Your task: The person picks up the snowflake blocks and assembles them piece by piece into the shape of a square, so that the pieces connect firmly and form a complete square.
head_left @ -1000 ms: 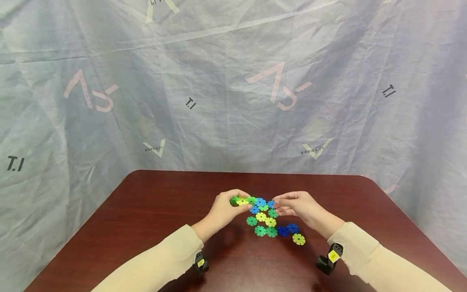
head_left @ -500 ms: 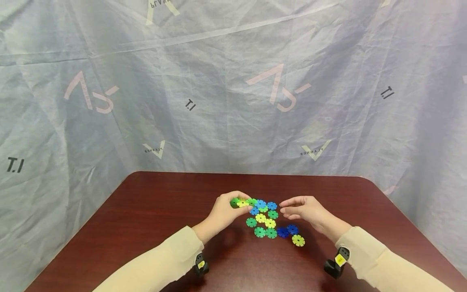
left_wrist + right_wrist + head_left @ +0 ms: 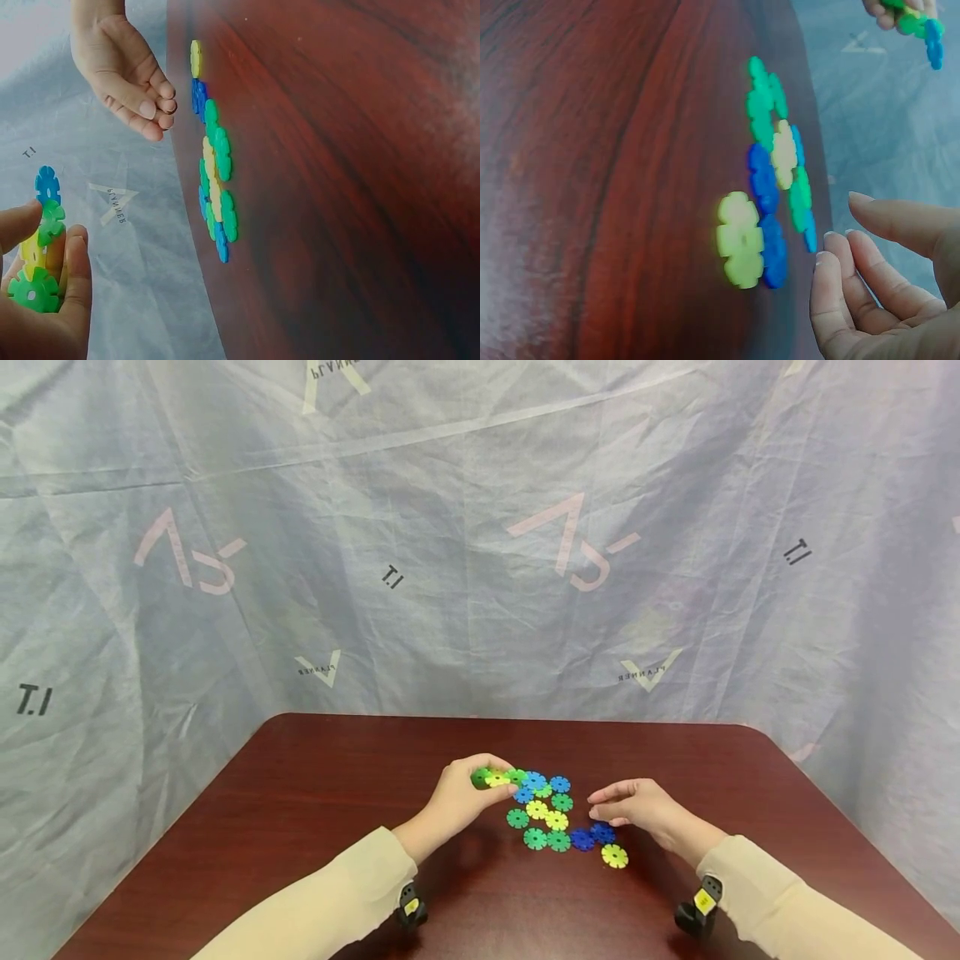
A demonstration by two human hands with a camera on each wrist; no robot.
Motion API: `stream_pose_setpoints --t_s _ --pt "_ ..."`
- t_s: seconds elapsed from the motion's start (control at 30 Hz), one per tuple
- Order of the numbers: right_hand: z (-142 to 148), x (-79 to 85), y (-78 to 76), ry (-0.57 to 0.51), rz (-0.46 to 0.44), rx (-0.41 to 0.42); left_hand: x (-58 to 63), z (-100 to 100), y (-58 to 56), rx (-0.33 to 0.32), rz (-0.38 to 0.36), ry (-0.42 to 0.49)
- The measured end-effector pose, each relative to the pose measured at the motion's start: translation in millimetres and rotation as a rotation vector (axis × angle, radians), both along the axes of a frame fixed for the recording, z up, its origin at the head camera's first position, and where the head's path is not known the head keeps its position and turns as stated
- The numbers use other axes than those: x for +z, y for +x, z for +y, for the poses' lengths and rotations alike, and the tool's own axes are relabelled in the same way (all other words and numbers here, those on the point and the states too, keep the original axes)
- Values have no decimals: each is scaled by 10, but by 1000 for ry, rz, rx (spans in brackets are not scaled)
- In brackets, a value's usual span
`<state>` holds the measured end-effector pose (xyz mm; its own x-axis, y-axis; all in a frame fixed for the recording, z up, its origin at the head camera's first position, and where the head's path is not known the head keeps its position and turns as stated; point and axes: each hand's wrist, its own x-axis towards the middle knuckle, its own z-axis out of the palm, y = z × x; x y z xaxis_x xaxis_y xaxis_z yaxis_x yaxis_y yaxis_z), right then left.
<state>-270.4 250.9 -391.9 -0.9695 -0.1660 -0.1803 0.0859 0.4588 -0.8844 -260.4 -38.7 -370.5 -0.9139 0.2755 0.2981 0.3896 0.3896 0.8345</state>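
Several flat snowflake-shaped plastic discs (image 3: 557, 820) in green, yellow and blue lie on the dark red table (image 3: 322, 793). My left hand (image 3: 459, 797) grips a short joined chain of discs (image 3: 508, 777) (image 3: 39, 244), green, yellow, green and blue, held just above the table. My right hand (image 3: 637, 810) hovers beside the pile with its fingers loosely curled (image 3: 870, 292) and holds nothing. A yellow disc (image 3: 614, 856) (image 3: 739, 238) and two dark blue discs (image 3: 591, 837) lie closest to it.
A wrinkled pale blue cloth backdrop (image 3: 480, 543) hangs behind the table. The table's far edge (image 3: 510, 718) and rounded corners are in view. Black wrist-camera mounts (image 3: 697, 910) sit on both cream sleeves.
My right hand let go of the chain's blue end and drew back right and down toward the dark blue discs. The left hand kept still with the chain.
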Motion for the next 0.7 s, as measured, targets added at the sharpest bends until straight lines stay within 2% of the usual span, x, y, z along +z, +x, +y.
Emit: stream_pose_setpoints --t_s 0.3,0.47,0.7 --pt "47 -93 12 -15 9 18 -36 -5 -4 -4 -38 32" --pt "56 -140 17 35 42 20 -56 -8 -7 -3 -54 55" --pt "10 -156 17 98 55 -31 -95 3 -6 -8 -60 57"
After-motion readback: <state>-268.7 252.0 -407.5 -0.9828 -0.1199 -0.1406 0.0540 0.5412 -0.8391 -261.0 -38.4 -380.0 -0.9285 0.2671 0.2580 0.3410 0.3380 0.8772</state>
